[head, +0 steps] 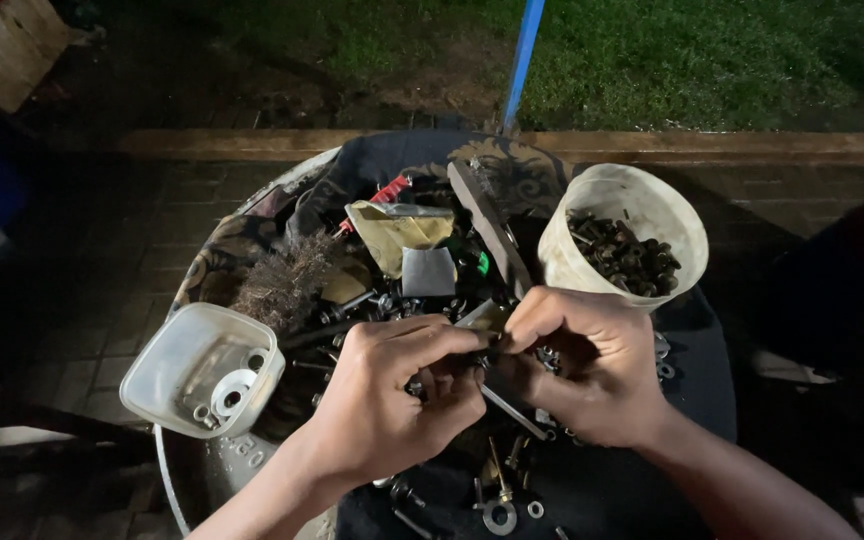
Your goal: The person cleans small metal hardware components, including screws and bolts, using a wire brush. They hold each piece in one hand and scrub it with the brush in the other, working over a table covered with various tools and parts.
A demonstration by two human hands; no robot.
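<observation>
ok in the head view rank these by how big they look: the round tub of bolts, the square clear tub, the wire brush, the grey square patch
1. Round tub of bolts
2. Square clear tub, close behind; it sits nearer the camera, so this order is unsure
3. Wire brush
4. Grey square patch, clearly the smallest

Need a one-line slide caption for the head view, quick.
Both hands, left and right, pinch a small metal part above a cloth-covered tray of mixed hardware, beside a round tub of dark bolts.

- Left hand [392,395] — fingers curled, thumb and forefinger pinched toward the right.
- Right hand [587,360] — fingertips meeting the left's, seemingly pinching.
</observation>
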